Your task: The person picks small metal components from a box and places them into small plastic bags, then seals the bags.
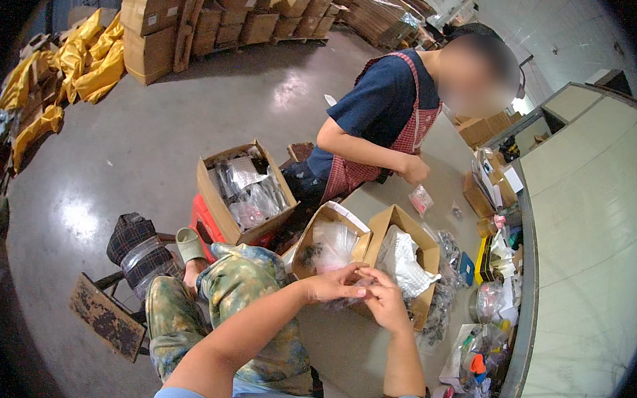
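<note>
My left hand (334, 284) and my right hand (387, 298) meet above the near edge of the worktable. Their fingers are bent and pinched together, fingertips almost touching. Whatever lies between them is too small to make out. Just beyond my left hand stands an open cardboard box (302, 262) with clear plastic bags (334, 242) in it. Past my right hand is a second open carton (427, 251), with a crumpled white printed sheet (410, 269) hanging over its side. Loose clear bags of dark pieces (439, 308) lie to its right.
Across the table a co-worker (393, 109) in a checked apron reaches near a small pink packet (420, 200). A box of bagged goods (250, 187) sits on a red stool (204, 220) at the left. Tape rolls (443, 395) and clutter line the right-hand wall.
</note>
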Motion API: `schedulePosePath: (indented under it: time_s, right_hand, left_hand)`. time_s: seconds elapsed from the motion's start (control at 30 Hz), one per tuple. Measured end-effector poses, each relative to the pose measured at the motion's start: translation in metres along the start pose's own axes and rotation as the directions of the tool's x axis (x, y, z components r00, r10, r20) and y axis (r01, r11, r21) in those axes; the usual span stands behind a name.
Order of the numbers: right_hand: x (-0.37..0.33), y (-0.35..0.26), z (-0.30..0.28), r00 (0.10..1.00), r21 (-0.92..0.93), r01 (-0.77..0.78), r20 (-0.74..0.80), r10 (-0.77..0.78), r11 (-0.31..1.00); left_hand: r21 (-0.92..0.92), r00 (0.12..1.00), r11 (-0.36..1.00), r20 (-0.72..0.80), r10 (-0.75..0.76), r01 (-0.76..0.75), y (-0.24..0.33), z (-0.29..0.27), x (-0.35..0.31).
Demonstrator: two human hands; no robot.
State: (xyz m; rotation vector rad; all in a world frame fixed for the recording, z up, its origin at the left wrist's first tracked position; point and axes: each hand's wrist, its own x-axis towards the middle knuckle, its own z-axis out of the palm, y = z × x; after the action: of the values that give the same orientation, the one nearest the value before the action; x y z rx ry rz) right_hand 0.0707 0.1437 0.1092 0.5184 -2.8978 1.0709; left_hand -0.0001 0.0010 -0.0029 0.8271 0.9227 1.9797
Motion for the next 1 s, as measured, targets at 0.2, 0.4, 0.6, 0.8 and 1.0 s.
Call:
schedulePosePath:
  time_s: [0.2,0.4,0.6,0.8,1.0]
  right_hand:
    - [-0.009,0.019,0.01,0.94,0.114,-0.133,-0.3,0.161,0.985]
    - [-0.012,0.032,0.03,0.889,0.241,-0.153,-0.39,0.24,0.958]
    - [-0.008,0.027,0.034,0.918,0.114,-0.087,-0.376,0.124,0.99]
    - [-0.007,0.04,0.034,0.966,-0.017,0.019,-0.257,-0.023,1.0]
    - [-0.01,0.034,0.044,0.898,0.332,-0.119,-0.367,0.245,0.936]
  left_hand:
    - [-0.025,0.956,0.988,-0.256,0.142,-0.153,-0.012,-0.001,0.006]
    - [0.237,0.918,0.961,-0.331,0.216,-0.141,0.0,0.005,0.003]
    - [0.506,0.861,0.842,-0.329,0.387,-0.186,0.002,0.005,0.0]
    - [0.575,0.885,0.813,-0.328,0.33,-0.09,0.003,0.006,-0.001]
    - [0.485,0.865,0.868,-0.385,0.323,-0.108,0.006,0.007,-0.001]
